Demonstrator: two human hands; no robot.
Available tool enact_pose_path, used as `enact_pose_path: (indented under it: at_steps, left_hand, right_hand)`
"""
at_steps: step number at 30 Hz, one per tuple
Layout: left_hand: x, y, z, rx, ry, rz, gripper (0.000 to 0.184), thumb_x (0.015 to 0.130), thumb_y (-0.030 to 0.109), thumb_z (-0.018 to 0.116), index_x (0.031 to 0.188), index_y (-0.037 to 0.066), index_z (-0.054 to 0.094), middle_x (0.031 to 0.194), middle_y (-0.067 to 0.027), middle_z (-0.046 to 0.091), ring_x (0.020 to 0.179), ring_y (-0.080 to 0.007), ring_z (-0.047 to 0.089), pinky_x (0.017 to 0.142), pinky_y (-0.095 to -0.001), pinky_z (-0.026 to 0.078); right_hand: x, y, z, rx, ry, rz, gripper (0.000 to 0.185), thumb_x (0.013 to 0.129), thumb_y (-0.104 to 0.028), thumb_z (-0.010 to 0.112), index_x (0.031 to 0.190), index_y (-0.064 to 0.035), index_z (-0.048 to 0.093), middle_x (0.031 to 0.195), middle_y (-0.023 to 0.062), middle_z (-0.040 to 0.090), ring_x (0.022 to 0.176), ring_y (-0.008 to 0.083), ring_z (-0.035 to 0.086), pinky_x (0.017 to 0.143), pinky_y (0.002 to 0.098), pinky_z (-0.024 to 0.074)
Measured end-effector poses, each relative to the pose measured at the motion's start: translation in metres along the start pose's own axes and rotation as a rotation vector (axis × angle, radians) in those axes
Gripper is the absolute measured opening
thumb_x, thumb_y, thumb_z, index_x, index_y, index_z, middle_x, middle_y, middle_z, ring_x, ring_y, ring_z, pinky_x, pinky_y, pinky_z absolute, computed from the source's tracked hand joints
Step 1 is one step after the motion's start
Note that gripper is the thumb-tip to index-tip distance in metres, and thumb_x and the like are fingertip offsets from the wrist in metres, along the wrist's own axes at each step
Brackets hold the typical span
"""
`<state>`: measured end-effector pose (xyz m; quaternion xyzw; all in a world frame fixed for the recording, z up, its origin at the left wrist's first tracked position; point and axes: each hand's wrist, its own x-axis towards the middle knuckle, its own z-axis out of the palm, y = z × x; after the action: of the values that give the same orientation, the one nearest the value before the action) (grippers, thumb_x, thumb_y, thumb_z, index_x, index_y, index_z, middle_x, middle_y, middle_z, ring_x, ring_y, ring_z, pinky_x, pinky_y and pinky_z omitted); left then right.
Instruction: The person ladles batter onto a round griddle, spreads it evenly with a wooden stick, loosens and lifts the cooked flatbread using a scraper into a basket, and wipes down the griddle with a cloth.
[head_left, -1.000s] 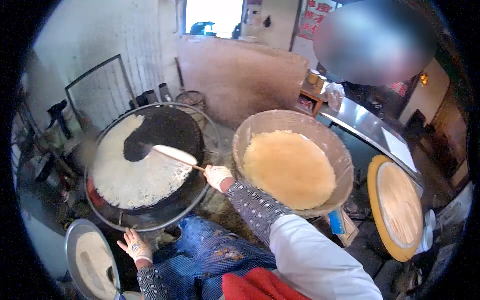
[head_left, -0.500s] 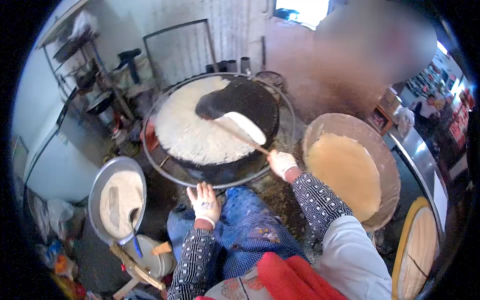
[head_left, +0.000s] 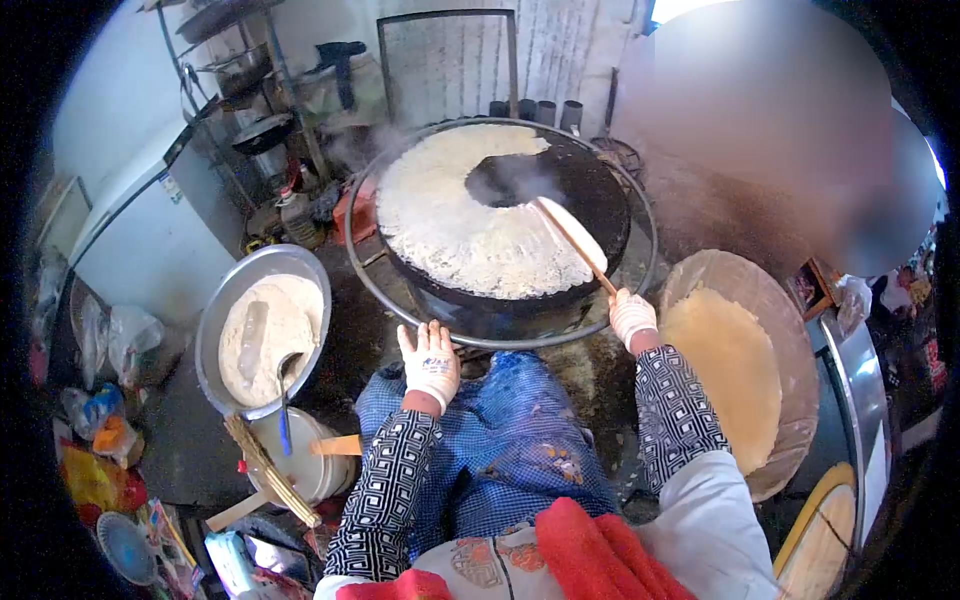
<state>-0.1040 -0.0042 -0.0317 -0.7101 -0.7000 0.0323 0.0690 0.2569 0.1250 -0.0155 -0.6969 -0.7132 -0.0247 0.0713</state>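
Observation:
My gloved right hand [head_left: 632, 318] is closed around the wooden handle of a batter spreader [head_left: 578, 250]. Its long white blade rests over the right front of a large round black griddle [head_left: 588, 178]. Pale batter [head_left: 435, 225] covers the left and front of the griddle, with dark surface bare at the centre and right. Steam rises from it. At the metal ring [head_left: 652, 235] around the griddle, my gloved left hand [head_left: 431, 365] lies with fingers spread, holding nothing; whether it touches the ring I cannot tell.
To the left, a metal basin [head_left: 208, 345] holds batter and a blue-handled ladle [head_left: 285, 410]. A white bucket [head_left: 325, 475] with a brush [head_left: 270, 470] across it stands below. On the right, a lined basket [head_left: 797, 410] holds flat yellowish pancakes [head_left: 725, 370]. A blurred person [head_left: 770, 130] is behind.
The view has shifted, so the griddle sits further right. My right hand has drawn the spreader toward the griddle's right front, and batter covers more of the front. My left hand remains spread.

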Motion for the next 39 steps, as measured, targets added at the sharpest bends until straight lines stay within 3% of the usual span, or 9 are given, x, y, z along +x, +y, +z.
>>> enact_pose_path:
  at_steps: [8,9,14,19,22,24,27,29,39]
  left_hand:
    - [0.007,-0.012,-0.003,0.002,0.024,-0.089,0.048,0.094,0.019,0.037,0.137,0.002,0.048,0.148,-0.014,0.045,0.14,-0.029,0.037,0.115,-0.0648,0.003]
    - [0.013,-0.019,0.017,0.026,0.075,-0.074,0.056,0.089,0.031,0.05,0.136,0.001,0.048,0.147,-0.0155,0.045,0.139,-0.031,0.038,0.114,-0.0665,0.005]
    - [0.019,-0.027,0.023,0.029,0.127,-0.109,0.055,0.089,0.029,0.051,0.136,0.001,0.048,0.146,-0.0152,0.046,0.138,-0.0302,0.039,0.115,-0.0634,0.008]
    - [0.031,-0.045,0.001,0.08,-0.039,-0.167,0.049,0.091,0.025,0.044,0.136,0.004,0.05,0.148,-0.0125,0.045,0.141,-0.0291,0.036,0.114,-0.0648,0.005]
    - [0.028,-0.017,-0.053,-0.099,-0.153,-0.065,0.039,0.086,0.028,0.056,0.117,0.005,0.062,0.122,-0.0104,0.061,0.123,-0.0273,0.05,0.111,-0.0641,0.015]
    - [0.02,0.022,-0.03,-0.229,0.103,0.034,0.038,0.083,0.031,0.061,0.111,0.006,0.064,0.108,-0.0093,0.063,0.113,-0.0264,0.053,0.108,-0.0618,0.021]
    - [0.004,0.065,-0.019,-0.106,0.041,0.128,0.044,0.09,0.026,0.05,0.126,0.001,0.057,0.13,-0.0164,0.057,0.128,-0.0304,0.047,0.113,-0.0628,0.015]
    - [-0.006,0.064,-0.019,0.007,-0.021,0.179,0.049,0.096,0.016,0.035,0.14,-0.004,0.045,0.148,-0.0204,0.042,0.14,-0.0343,0.035,0.117,-0.0629,0.009]
    - [-0.002,0.038,0.01,0.039,0.091,0.123,0.047,0.095,0.019,0.039,0.136,-0.003,0.049,0.144,-0.0181,0.047,0.137,-0.0342,0.038,0.118,-0.0593,0.011]
  right_hand:
    - [0.023,-0.009,0.01,0.007,0.025,0.044,0.037,0.1,-0.036,0.043,0.098,-0.0032,0.059,0.085,0.0226,0.069,0.079,0.0397,0.068,0.072,0.0511,0.053]
    - [0.021,-0.014,0.004,0.012,0.013,0.023,0.036,0.099,-0.036,0.044,0.098,-0.0035,0.059,0.085,0.0228,0.069,0.078,0.0399,0.068,0.072,0.051,0.0531]
    - [0.003,0.002,0.017,-0.046,-0.046,-0.069,0.034,0.098,-0.036,0.047,0.101,-0.0034,0.057,0.084,0.0256,0.068,0.079,0.0412,0.067,0.071,0.0504,0.0533]
    - [0.009,-0.014,-0.003,0.054,0.037,-0.035,0.036,0.099,-0.036,0.046,0.096,-0.0013,0.057,0.085,0.0276,0.067,0.082,0.0451,0.065,0.072,0.0533,0.0525]
    - [-0.02,-0.027,0.0,0.003,0.043,-0.254,0.034,0.097,-0.036,0.049,0.092,-0.0034,0.056,0.083,0.0261,0.067,0.078,0.0456,0.065,0.071,0.055,0.0524]
    - [-0.015,-0.014,0.015,-0.005,-0.075,-0.124,0.031,0.097,-0.035,0.049,0.091,-0.0056,0.057,0.082,0.0246,0.067,0.077,0.0447,0.066,0.07,0.0548,0.0527]
    - [0.016,0.011,0.032,-0.055,0.055,0.031,0.03,0.097,-0.034,0.051,0.088,-0.0063,0.058,0.08,0.0229,0.067,0.079,0.0428,0.066,0.07,0.0517,0.0525]
    - [0.011,-0.006,0.009,-0.06,0.044,-0.046,0.033,0.098,-0.036,0.048,0.093,-0.0052,0.057,0.083,0.025,0.067,0.081,0.0434,0.066,0.072,0.0533,0.0518]
    - [-0.001,-0.022,-0.006,0.011,0.04,-0.072,0.032,0.098,-0.035,0.048,0.094,-0.0052,0.058,0.08,0.0269,0.065,0.079,0.0457,0.064,0.071,0.0544,0.0497]
